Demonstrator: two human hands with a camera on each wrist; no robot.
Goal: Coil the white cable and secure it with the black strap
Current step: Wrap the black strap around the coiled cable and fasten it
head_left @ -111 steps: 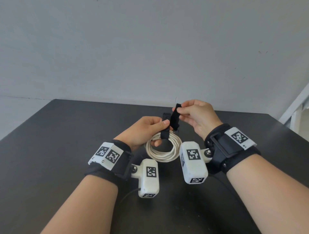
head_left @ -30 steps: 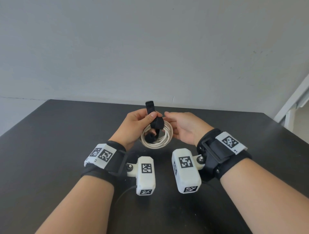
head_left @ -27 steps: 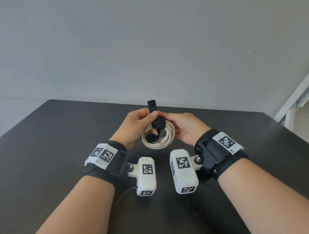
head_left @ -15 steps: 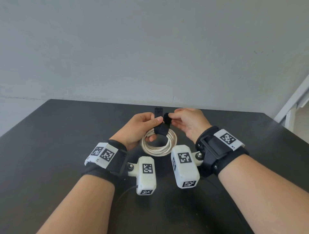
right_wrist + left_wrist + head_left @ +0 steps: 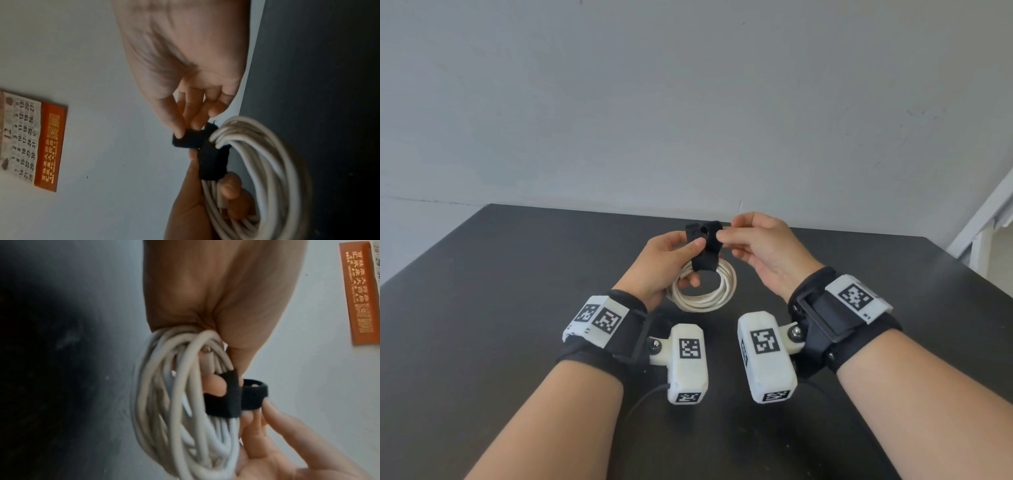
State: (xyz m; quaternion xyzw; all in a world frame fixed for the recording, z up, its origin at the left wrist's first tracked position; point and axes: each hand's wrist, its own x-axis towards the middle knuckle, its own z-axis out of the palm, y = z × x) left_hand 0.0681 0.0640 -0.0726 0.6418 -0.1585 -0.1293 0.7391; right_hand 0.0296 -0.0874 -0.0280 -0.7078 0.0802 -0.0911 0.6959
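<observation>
The white cable (image 5: 705, 294) (image 5: 180, 410) (image 5: 267, 170) is wound into a round coil, held upright above the black table (image 5: 482, 308). My left hand (image 5: 671, 260) grips the coil's top, thumb pressing the black strap (image 5: 705, 246) (image 5: 226, 400) (image 5: 209, 159) against the strands. The strap wraps round the bundle, and its free end curls into a loop above. My right hand (image 5: 732, 236) (image 5: 185, 129) pinches that free end between thumb and fingertips (image 5: 267, 410).
A grey wall (image 5: 688, 102) rises behind the table's far edge. An orange and white wall calendar (image 5: 30, 142) (image 5: 359, 293) hangs on it. A white frame (image 5: 983, 219) stands at the right. Dark tabletop lies all around the hands.
The right hand has lifted the strap's free end up and over the coil's top, and the end now curls into a loop. The left hand keeps holding the coil in the same place.
</observation>
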